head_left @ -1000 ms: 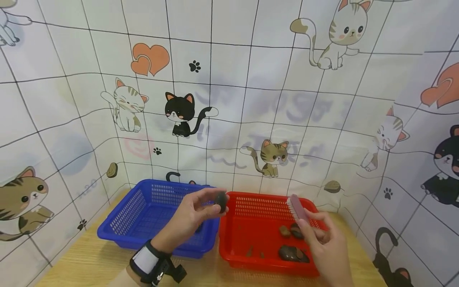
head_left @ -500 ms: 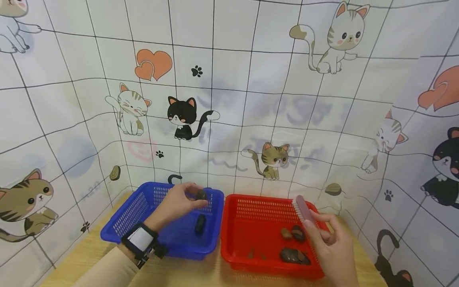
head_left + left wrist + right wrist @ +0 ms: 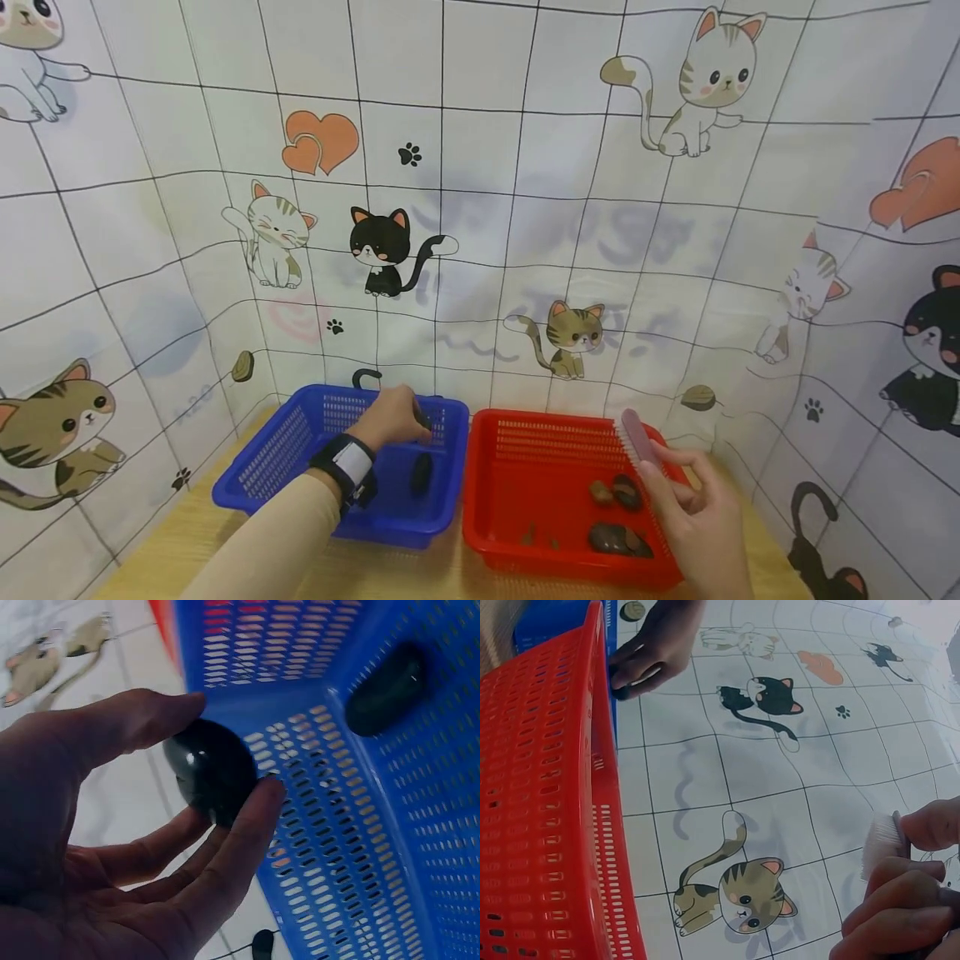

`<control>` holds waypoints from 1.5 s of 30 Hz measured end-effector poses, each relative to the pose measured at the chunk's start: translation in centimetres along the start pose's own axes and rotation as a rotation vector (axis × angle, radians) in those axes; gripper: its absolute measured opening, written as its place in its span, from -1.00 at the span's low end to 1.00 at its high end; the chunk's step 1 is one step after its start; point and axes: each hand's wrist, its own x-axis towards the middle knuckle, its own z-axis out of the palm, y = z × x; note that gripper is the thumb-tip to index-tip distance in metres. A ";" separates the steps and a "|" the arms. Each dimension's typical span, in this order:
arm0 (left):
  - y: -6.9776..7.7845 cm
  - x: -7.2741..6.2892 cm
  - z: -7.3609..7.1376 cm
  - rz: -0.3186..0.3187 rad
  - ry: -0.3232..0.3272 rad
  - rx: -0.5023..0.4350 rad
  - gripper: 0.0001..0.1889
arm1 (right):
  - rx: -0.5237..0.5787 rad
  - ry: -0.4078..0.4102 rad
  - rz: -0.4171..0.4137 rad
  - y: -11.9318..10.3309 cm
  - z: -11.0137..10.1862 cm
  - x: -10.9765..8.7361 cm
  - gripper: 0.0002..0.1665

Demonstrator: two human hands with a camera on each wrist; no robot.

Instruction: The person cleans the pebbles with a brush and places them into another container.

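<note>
My left hand reaches over the blue basket and pinches a smooth dark stone between thumb and fingertips. Another dark, longish stone lies on that basket's floor, apart from the hand. In my right hand, above the right side of the red basket, I grip a pink brush with white bristles. Inside the red basket lie a small brown stone, a dark stone beside it, and a larger dark grey stone.
Both baskets stand side by side on a wooden table. Behind them and at both sides rises a white sheet with grid lines and printed cats. Small brown bits lie on the red basket's floor.
My left hand has moved left with its stone, from between the baskets to over the blue basket, and lowered into it. The right hand still holds the brush in nearly the same spot.
</note>
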 end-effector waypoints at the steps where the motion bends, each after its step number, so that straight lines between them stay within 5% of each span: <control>1: -0.3 0.4 0.3 -0.005 -0.006 0.010 -0.57 | 0.001 -0.003 -0.002 0.0 0.0 0.0 -0.60; 7: -4.3 4.1 3.0 -0.008 -0.076 0.112 -0.29 | -0.014 -0.018 0.006 -0.1 0.1 0.2 -0.58; 10: -5.0 4.2 3.1 -0.021 -0.110 0.151 -0.30 | -0.011 -0.014 -0.002 -0.1 0.1 0.2 -0.59; 14: -3.3 1.7 1.7 -0.063 -0.140 0.148 -0.41 | -0.003 -0.012 -0.016 0.1 0.0 0.2 -0.60; 19: -3.0 0.6 1.7 -0.087 -0.136 0.169 -0.43 | -0.005 -0.023 0.003 0.2 -0.1 0.3 -0.60; 26: -3.8 1.6 2.8 -0.077 -0.128 0.238 -0.58 | 0.005 -0.028 0.040 0.3 -0.2 0.2 -0.57; 32: -2.9 2.0 1.9 -0.021 -0.082 0.248 -0.51 | -0.035 -0.029 0.085 0.2 -0.5 0.5 -0.52; 36: -4.9 5.4 3.4 0.076 0.027 0.200 -0.82 | -0.060 -0.026 0.083 0.1 -0.5 0.7 -0.50; 39: -3.7 5.7 3.1 0.128 0.076 0.159 -0.86 | -0.070 -0.029 0.090 0.1 -0.6 0.7 -0.49; 43: 2.1 2.4 0.8 0.137 0.090 0.122 -0.84 | -0.083 -0.026 0.103 0.1 -0.6 0.8 -0.47; 45: 3.8 1.8 0.8 0.157 0.107 0.104 -0.87 | -0.082 -0.023 0.104 0.1 -0.6 0.8 -0.46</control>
